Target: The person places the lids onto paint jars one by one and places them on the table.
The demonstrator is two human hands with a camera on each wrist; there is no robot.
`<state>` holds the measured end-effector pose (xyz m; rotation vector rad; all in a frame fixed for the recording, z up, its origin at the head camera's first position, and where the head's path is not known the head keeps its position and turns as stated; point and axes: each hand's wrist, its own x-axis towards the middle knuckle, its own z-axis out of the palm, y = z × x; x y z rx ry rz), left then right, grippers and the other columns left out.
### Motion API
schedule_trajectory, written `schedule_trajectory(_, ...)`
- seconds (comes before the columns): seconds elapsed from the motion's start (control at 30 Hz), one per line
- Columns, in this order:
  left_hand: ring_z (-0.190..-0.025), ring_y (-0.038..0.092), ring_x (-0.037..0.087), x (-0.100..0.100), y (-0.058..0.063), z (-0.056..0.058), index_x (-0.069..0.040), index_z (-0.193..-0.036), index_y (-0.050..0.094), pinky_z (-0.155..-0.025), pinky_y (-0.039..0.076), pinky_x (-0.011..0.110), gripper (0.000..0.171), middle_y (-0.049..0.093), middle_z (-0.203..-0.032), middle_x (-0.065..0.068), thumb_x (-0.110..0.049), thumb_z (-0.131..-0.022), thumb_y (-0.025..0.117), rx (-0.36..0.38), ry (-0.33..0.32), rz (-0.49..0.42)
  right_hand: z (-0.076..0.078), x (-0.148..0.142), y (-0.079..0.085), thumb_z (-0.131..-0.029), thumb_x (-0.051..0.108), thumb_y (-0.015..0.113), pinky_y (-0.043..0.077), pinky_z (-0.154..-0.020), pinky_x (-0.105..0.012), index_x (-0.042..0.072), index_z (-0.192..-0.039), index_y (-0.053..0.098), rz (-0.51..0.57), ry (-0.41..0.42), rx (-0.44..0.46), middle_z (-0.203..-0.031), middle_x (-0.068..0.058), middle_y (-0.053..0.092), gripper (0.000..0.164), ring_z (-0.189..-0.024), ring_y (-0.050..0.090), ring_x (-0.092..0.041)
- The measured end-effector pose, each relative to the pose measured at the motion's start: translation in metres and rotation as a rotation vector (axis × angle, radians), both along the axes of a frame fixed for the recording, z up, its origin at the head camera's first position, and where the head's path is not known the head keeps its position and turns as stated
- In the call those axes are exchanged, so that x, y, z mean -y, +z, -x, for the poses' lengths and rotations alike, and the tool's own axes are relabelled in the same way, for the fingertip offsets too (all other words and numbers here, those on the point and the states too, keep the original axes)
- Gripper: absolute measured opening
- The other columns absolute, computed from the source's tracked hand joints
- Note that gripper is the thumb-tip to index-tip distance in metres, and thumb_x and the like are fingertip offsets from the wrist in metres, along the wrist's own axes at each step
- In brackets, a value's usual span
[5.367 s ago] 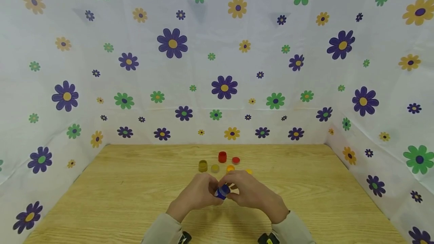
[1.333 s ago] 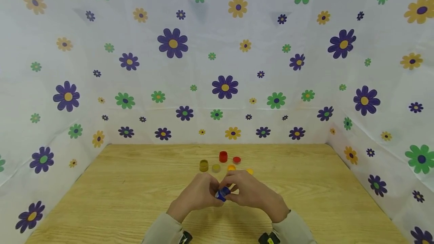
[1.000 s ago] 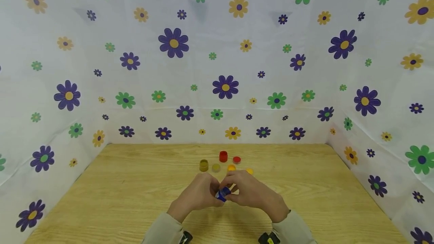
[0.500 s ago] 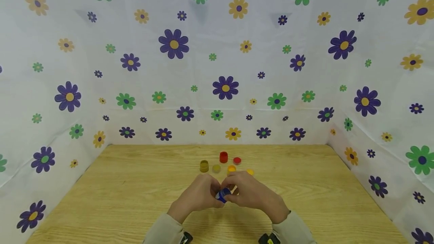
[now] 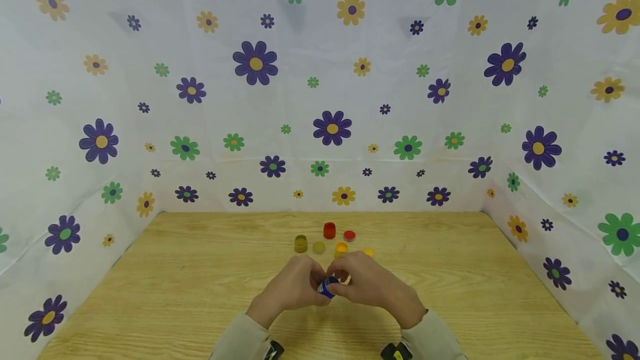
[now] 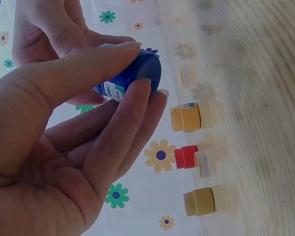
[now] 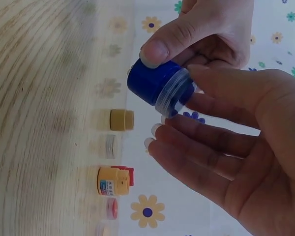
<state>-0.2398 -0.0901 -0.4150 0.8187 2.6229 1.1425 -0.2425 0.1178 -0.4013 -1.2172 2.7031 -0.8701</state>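
Note:
A small blue paint jar point(image 5: 327, 288) is held tilted above the table between both hands. My left hand point(image 5: 294, 285) grips its body; in the left wrist view the thumb lies along one side of the jar point(image 6: 150, 69) and fingertips press the other. My right hand point(image 5: 367, 282) is at the jar's top end, thumb and index finger on the translucent lid point(image 7: 171, 93). Its other fingers are spread below, as the right wrist view shows. Whether the lid is loose, I cannot tell.
Beyond the hands stand uncapped ochre point(image 5: 300, 244), red point(image 5: 329, 230) and orange-yellow point(image 5: 341, 248) jars on the wooden table point(image 5: 200, 271). Beside them lie an ochre lid point(image 5: 318, 247), a red lid point(image 5: 349, 235) and a yellow lid point(image 5: 368, 252). Flowered sheets point(image 5: 320, 99) enclose the table.
The right thumb and fingers have shifted slightly around the top of the blue jar, covering more of it. The left hand and the other jars stay put.

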Motion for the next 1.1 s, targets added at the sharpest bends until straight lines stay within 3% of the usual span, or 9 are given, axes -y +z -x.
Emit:
schedule_trajectory(0.13,-0.072,0.070,0.009,0.0014,0.0008,-0.0004,-0.002,-0.093,0.080,-0.066,0.058,0.024,0.020,0.079,-0.084,0.006,-0.006,-0.076,0.089,0.016,0.019,0.006,-0.0001,-0.0039,0.0008,-0.096,0.017,0.073,0.057,-0.074,-0.017,0.003,-0.116,0.073,0.049,-0.003,0.029,-0.110,-0.010,0.076,0.024,-0.094,0.071,-0.018)
schedule_trajectory(0.3,-0.073,0.070,0.010,0.0017,0.0011,-0.0001,-0.003,-0.093,0.080,-0.066,0.058,0.025,0.020,0.079,-0.084,0.005,-0.006,-0.075,0.089,0.025,0.026,0.010,-0.0004,-0.0069,0.0012,-0.090,0.000,0.076,0.062,-0.086,-0.028,0.004,-0.111,0.072,0.107,0.045,0.045,-0.111,-0.010,0.071,0.022,-0.104,0.071,-0.026)
schedule_trajectory(0.53,-0.071,0.070,0.009,0.0022,0.0009,0.0005,-0.003,-0.094,0.080,-0.064,0.057,0.022,0.020,0.079,-0.084,0.006,-0.006,-0.076,0.088,0.004,0.008,0.005,-0.0006,-0.0042,0.0012,-0.086,-0.006,0.078,0.060,-0.091,-0.028,0.010,-0.105,0.073,0.081,0.076,0.072,-0.111,-0.005,0.067,0.025,-0.109,0.068,-0.021)
schedule_trajectory(0.7,-0.070,0.069,0.009,0.0021,0.0017,-0.0005,-0.004,-0.093,0.080,-0.064,0.056,0.022,0.018,0.079,-0.083,0.005,-0.007,-0.077,0.088,0.006,-0.001,-0.001,-0.0002,-0.0034,0.0007,-0.088,-0.007,0.076,0.061,-0.090,-0.031,0.008,-0.103,0.074,0.084,0.087,0.105,-0.111,-0.006,0.067,0.021,-0.108,0.069,-0.020)
schedule_trajectory(1.1,-0.069,0.070,0.008,0.0002,0.0018,-0.0004,-0.003,-0.094,0.081,-0.064,0.057,0.021,0.020,0.079,-0.082,0.005,-0.007,-0.076,0.089,0.009,-0.008,0.004,-0.0007,-0.0058,0.0005,-0.089,-0.003,0.076,0.057,-0.076,-0.014,0.004,-0.107,0.076,0.088,0.090,0.112,-0.100,-0.008,0.068,0.019,-0.096,0.073,-0.021)
